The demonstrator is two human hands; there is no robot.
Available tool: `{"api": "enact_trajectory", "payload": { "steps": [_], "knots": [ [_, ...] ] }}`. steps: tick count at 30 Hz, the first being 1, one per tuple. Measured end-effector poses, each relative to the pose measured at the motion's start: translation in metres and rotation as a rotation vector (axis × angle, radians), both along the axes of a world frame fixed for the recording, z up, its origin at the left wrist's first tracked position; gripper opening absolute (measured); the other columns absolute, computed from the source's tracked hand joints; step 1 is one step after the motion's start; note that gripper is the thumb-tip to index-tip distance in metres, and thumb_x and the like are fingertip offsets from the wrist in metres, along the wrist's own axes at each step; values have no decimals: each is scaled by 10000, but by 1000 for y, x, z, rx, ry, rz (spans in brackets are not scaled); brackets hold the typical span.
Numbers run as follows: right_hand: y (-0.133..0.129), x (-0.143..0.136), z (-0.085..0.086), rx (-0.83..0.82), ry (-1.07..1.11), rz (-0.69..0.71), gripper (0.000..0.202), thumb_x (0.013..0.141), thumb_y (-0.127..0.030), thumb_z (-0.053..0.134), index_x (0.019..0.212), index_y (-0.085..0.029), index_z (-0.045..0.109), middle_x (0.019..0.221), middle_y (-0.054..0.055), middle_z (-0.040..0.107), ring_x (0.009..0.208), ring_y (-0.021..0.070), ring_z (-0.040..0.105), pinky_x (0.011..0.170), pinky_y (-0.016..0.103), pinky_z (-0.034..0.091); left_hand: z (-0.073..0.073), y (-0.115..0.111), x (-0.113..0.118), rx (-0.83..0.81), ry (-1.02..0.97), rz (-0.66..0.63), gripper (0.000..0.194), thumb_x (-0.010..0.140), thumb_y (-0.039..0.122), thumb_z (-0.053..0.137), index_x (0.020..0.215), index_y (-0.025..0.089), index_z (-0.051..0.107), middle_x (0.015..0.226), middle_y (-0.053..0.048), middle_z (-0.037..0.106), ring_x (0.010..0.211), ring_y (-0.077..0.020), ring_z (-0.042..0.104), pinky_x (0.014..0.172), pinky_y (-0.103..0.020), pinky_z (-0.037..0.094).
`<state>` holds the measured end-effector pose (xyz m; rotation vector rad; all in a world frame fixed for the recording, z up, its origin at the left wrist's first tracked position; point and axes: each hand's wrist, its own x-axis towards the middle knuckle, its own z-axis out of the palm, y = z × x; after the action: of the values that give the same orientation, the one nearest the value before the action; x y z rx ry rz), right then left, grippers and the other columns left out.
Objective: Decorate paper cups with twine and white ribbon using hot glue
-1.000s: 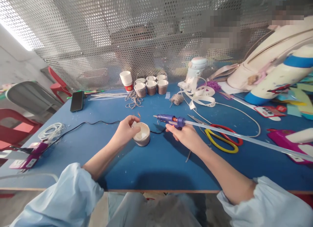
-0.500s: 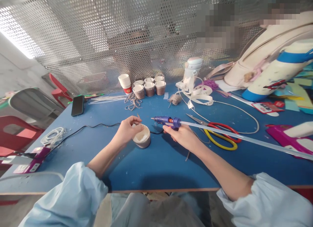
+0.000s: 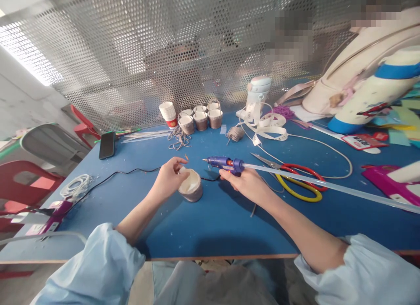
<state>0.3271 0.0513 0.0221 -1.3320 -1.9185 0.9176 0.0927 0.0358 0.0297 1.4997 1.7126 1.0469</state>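
Observation:
My left hand (image 3: pixel 170 179) is closed at the back-left rim of a small paper cup (image 3: pixel 193 193) wrapped in grey-brown twine. Its thumb lies over the rim, and the other fingertips are partly hidden behind. A short tan end (image 3: pixel 186 157) pokes up just past these fingers. My right hand (image 3: pixel 244 182) grips a blue glue gun (image 3: pixel 226 163), whose nozzle points left above the table, a little apart from the cup. From the gun's rear a long clear glue stick (image 3: pixel 315 180) runs out to the right.
Right of my right hand lie red-and-yellow scissors (image 3: pixel 300 182). Several twine-wrapped cups (image 3: pixel 201 120), stacked paper cups (image 3: pixel 169 114) and a twine ball (image 3: pixel 235 133) stand farther back. A black cord (image 3: pixel 124 170) crosses left to a power strip (image 3: pixel 54 215). A perforated metal screen (image 3: pixel 131 68) borders the back.
The view has shifted slightly. Both hands, the cup and the glue gun keep almost the same places relative to each other.

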Motion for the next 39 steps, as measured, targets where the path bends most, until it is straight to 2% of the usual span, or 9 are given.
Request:
{"api": "enact_trajectory", "payload": {
  "steps": [4,10,14,23,27,30,32,36,39],
  "knots": [
    [-1,0,0,-1,2,-8,369,858,-508,493,714,-231,691,428,-29,508,491,191,551,566,299,430,-2,3,0,30,88,-27,288,686,247,640,966,186,610,576,72,536,509,-100,455,513,-224,320],
    [-2,-2,-1,-23,20,0,357,852,-499,501,741,-221,696,452,-26,519,528,195,571,601,306,443,7,-7,-3,-104,-124,-81,432,610,187,645,1038,166,588,817,-3,676,702,-143,614,625,-245,434],
    [-3,-1,-1,-20,26,-1,357,851,-501,503,766,-220,705,471,-20,538,543,200,580,611,311,448,11,-12,-3,-137,-152,-115,487,593,180,629,1077,164,578,873,-13,672,743,-149,615,656,-254,442],
    [-3,-1,3,-35,-5,-1,373,860,-508,490,792,-220,717,467,-20,532,546,201,578,620,308,445,4,0,7,-16,185,-19,296,693,255,638,979,181,622,626,60,587,553,-117,506,562,-252,369],
    [-3,0,3,-47,-36,3,394,867,-526,481,764,-224,711,472,-14,540,548,201,577,630,311,445,8,-5,2,-114,-22,-114,451,655,248,685,1082,177,560,849,-7,697,761,-170,634,673,-282,457],
    [-3,1,2,-39,-30,0,409,868,-544,476,742,-227,701,465,-14,528,562,205,581,642,315,448,12,-14,-4,-181,-265,-178,590,589,179,682,1154,179,511,1064,-74,684,1009,-225,643,831,-339,485],
    [-2,2,0,-46,-14,0,420,862,-563,476,741,-223,691,480,-13,536,574,206,586,646,317,449,14,-21,-7,-187,-355,-177,620,556,145,665,1156,176,509,1114,-92,659,1069,-236,627,906,-366,468],
    [-1,3,-3,-50,-9,1,432,851,-585,485,753,-215,686,497,-13,547,596,210,597,663,322,449,13,-32,-6,-169,-403,-158,605,554,167,665,1138,165,506,1155,-118,628,1072,-248,619,913,-379,460],
    [1,2,-6,-60,-37,-8,450,849,-602,485,754,-214,691,490,-11,546,588,211,596,654,324,444,6,-34,0,-105,-276,-80,521,628,237,644,1127,172,509,1148,-108,632,1049,-246,608,862,-367,460]
  ]
}}
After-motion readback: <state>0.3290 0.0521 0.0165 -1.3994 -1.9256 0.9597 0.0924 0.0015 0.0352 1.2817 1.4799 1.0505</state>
